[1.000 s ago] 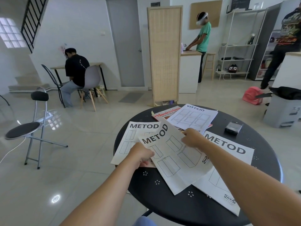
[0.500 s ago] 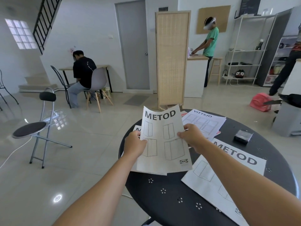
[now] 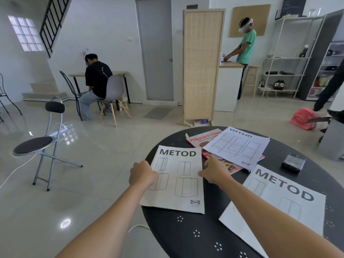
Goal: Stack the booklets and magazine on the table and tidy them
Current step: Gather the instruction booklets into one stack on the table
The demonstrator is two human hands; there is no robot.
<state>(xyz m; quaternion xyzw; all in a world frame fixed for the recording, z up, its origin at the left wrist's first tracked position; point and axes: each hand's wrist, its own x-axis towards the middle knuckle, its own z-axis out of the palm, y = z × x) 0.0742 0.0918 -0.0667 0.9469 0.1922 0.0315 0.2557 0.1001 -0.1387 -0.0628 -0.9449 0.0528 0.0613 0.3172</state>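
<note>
A white METOD booklet lies flat at the left side of the round black table, its left corner hanging over the rim. My left hand grips its left edge and my right hand holds its right edge with the fingertips. Whether another booklet lies under it I cannot tell. A second METOD booklet lies at the right, partly under my right forearm. At the far side a VITTSJÖ booklet rests on a red magazine.
A small black box sits on the table's right side. A folding stool stands on the floor to the left, a wooden screen behind the table, a grey bin at the right. Other people are farther back.
I lifted the METOD booklet off the table, held it upright, and have now laid it flat on the table's left side, squared up over where the other METOD booklet lay.
</note>
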